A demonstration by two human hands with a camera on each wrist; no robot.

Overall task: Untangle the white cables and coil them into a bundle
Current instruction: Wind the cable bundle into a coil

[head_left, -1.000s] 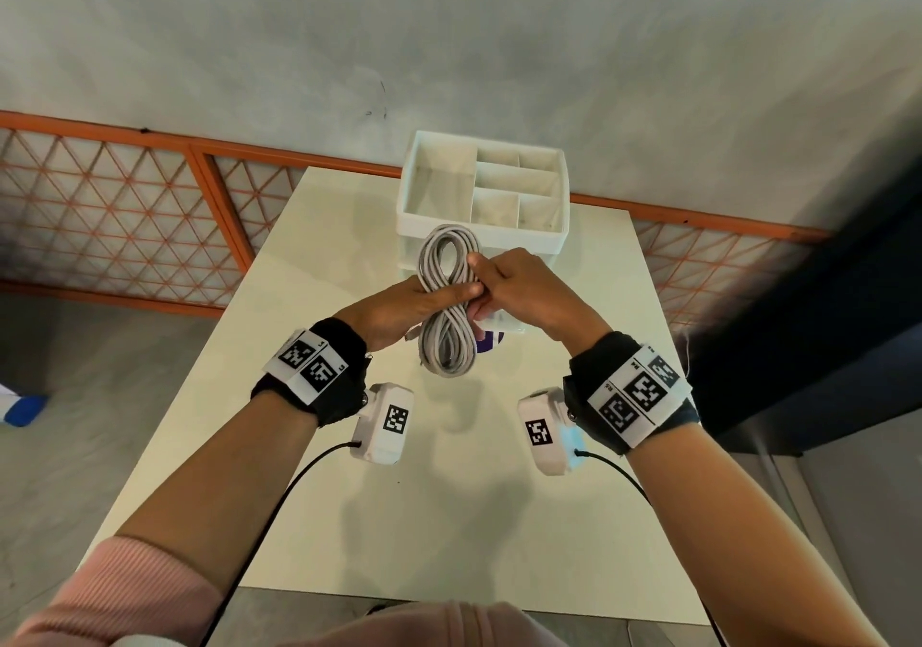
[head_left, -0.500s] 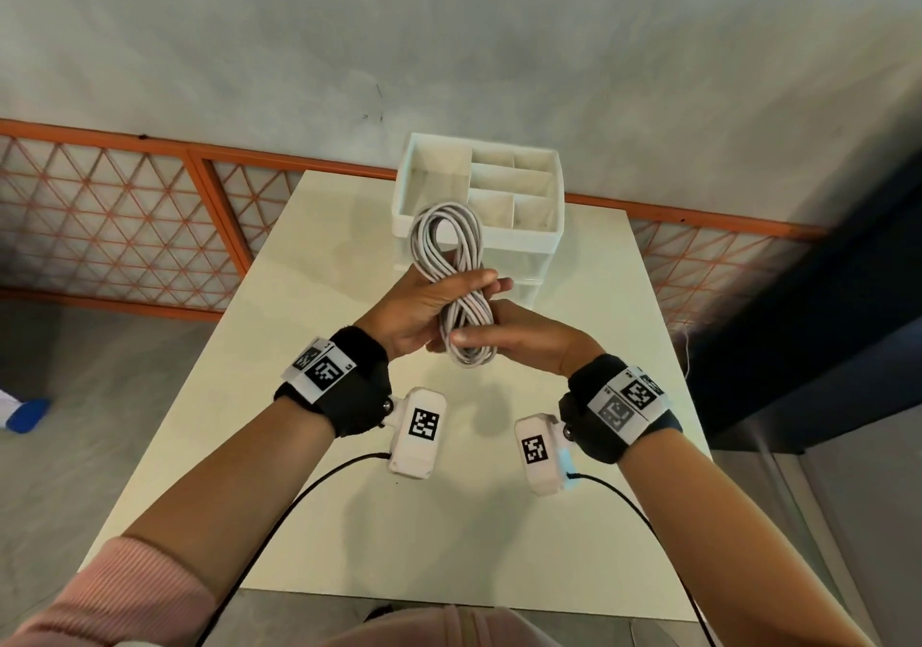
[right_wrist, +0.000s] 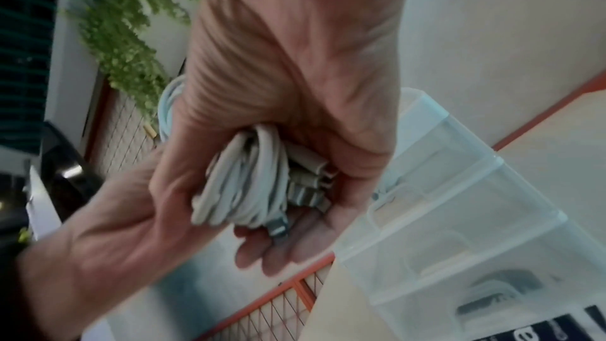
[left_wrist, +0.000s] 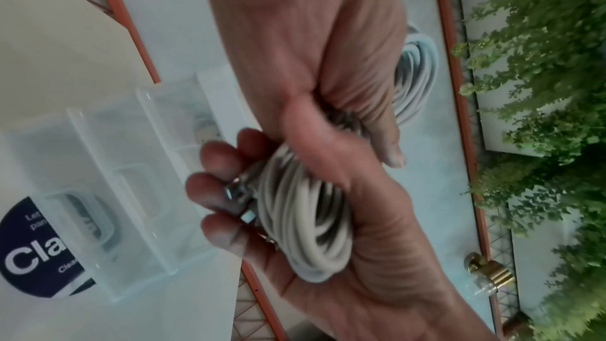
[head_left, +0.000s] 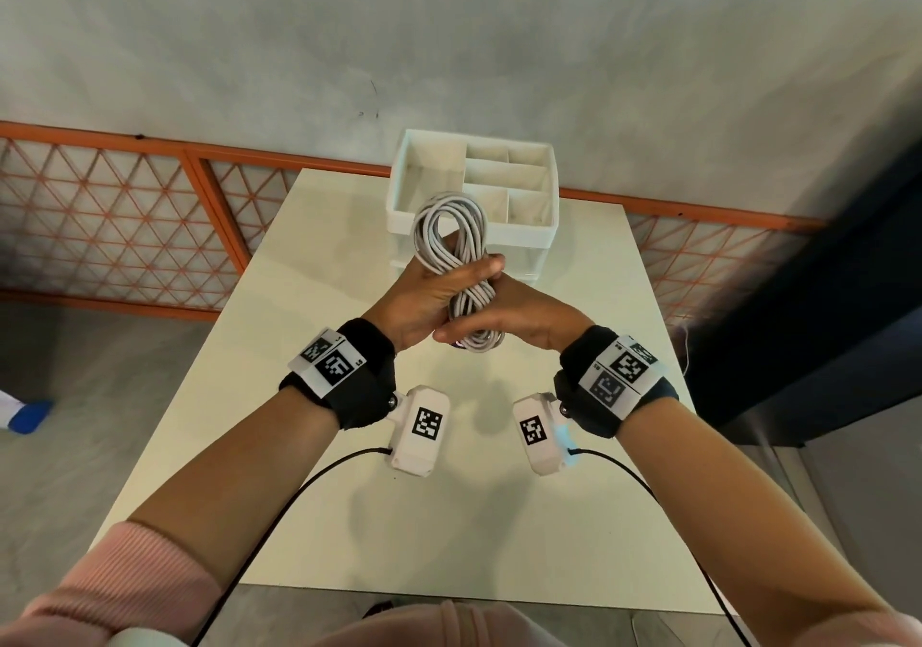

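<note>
hands: left hand (head_left: 424,307) grips white cable bundle (head_left: 461,267) mid-coil, right hand (head_left: 519,320) cups lower loops and plugs, above desk (head_left: 319,497) | risk: slack grip lets loops spring apart, plugs slide out

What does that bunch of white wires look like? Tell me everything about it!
The cable bundle is made of thin white, rubbery-looking cables wound into many loops, long and narrow, pinched at the middle. Both hands hold it in the air above the table: the left hand grips its middle, and the right hand cups its lower end. Small metal plug ends stick out by the right hand's fingers. One loop pokes up toward the white box.
</note>
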